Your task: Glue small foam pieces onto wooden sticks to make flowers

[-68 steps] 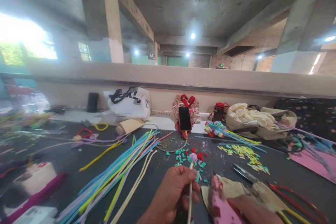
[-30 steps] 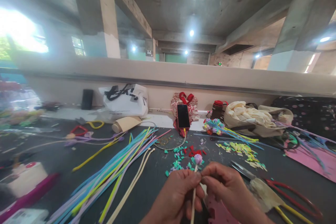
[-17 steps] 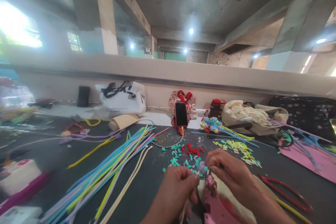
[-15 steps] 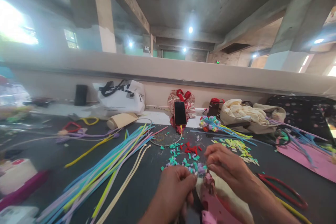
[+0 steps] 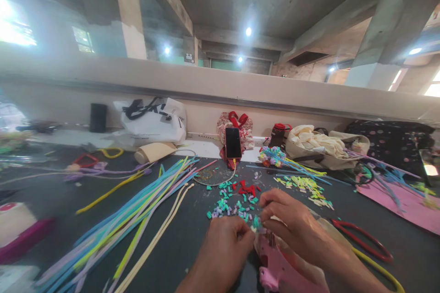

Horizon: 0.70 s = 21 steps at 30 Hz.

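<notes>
My left hand [image 5: 225, 249] is closed in a pinch at the lower middle, thumb against the fingers. What it pinches is too small to name. Just across from it, my right hand [image 5: 292, 222] has its fingers bent and drawn together, their tips partly hidden. Between the two sets of fingertips shows a small teal and pale piece [image 5: 256, 223]. A pink glue gun [image 5: 277, 258] is under and between my hands, its nozzle end close to the fingers. Short cut teal and lilac pieces [image 5: 225, 206] and red ones [image 5: 248, 187] are scattered beyond.
Long fuzzy sticks [image 5: 137, 213] lie in a bundle at left. Yellow cut pieces [image 5: 305, 185] and red-handled pliers or scissors [image 5: 364, 240] are at right. A phone [image 5: 233, 143] leans at the back, near a white bag [image 5: 151, 123] and a cloth bag [image 5: 316, 144].
My right hand has shifted slightly left, toward my left hand. A teal piece now shows between the fingertips. The whole view has tilted a little downward.
</notes>
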Available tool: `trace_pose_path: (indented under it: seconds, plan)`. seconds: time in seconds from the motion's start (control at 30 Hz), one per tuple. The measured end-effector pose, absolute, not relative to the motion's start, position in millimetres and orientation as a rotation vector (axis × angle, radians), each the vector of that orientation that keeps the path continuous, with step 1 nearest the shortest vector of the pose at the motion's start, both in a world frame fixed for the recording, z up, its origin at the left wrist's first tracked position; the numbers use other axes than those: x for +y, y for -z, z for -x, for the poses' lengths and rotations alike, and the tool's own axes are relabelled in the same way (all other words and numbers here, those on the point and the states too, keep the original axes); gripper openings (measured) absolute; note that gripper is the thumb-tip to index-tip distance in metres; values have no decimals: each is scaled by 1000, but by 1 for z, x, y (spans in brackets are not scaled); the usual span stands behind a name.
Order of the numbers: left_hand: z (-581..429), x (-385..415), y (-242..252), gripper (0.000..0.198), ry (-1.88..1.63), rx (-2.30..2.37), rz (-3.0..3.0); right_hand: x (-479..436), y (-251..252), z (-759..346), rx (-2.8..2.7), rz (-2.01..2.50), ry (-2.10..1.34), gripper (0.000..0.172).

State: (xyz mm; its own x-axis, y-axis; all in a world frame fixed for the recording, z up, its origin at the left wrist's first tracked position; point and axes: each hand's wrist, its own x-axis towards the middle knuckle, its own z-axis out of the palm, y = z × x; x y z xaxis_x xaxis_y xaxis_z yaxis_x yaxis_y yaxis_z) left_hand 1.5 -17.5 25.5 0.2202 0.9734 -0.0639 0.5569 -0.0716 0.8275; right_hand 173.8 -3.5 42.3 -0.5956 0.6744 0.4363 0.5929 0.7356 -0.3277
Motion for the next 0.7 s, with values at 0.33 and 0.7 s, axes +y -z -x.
trace_pose_path:
  seconds: [0.33,0.7]
  plan:
    - [-1,-16,-21,27,-724,1465,-1970,-3,-41,-173,-2425,950,-241,13]
    - [-1,-18,-24,28,-687,1480,-1983,-4,-37,-173,-2418,945,-238,10]
